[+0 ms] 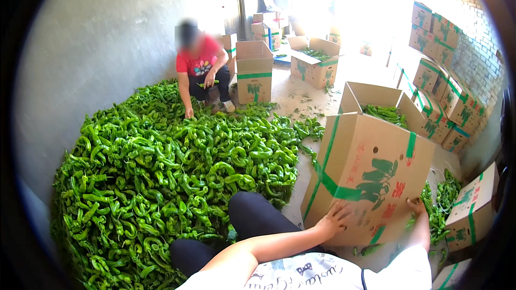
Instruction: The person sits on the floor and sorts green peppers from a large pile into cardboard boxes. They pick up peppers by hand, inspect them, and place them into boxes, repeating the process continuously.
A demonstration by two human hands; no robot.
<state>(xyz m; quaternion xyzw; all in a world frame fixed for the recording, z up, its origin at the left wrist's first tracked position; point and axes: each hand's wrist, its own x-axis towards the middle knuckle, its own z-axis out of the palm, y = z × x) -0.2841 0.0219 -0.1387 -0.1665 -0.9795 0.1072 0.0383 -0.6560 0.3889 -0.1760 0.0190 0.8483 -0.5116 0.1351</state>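
Note:
A tall printed cardboard box (pixel 371 177) with green tape stands tilted at my right side. My left hand (pixel 338 218) lies spread against its lower printed face, close to the green tape. At the right edge of the same box is my right hand (pixel 417 206), its thumb on the face and its other fingers partly hidden. Behind that box an open carton (pixel 373 93) holds green peppers (pixel 387 114). A large heap of curved green peppers (pixel 181 169) spreads before me and to my left, reaching my knees.
Across the heap a person (pixel 201 60) in a red shirt squats, one hand in the peppers. Near them stand an open tall carton (pixel 254 73) and a carton of peppers (pixel 314 66). Taped cartons (pixel 463 100) are stacked along the right wall; another carton (pixel 471 209) leans at lower right.

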